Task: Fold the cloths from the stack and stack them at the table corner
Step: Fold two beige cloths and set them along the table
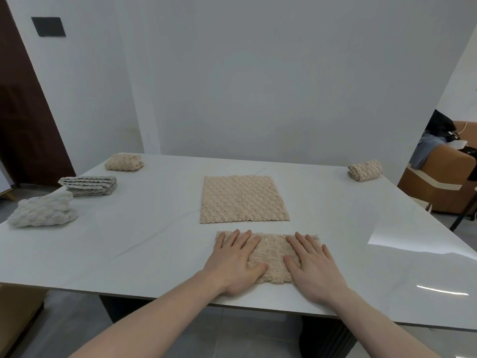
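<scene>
A beige textured cloth (272, 253), folded into a narrow strip, lies near the front edge of the white table (144, 236). My left hand (233, 262) presses flat on its left half and my right hand (313, 264) presses flat on its right half, fingers spread. Just beyond it lies a flat, unfolded beige cloth (244, 198) in the table's middle. A folded beige cloth (365, 170) sits at the far right corner.
Along the left edge are a crumpled grey-white cloth (44, 210), a grey folded stack (89, 185) and a folded beige cloth (124, 162). An orange chair (436, 182) with clothes stands off the right side. A white wall rises behind the table.
</scene>
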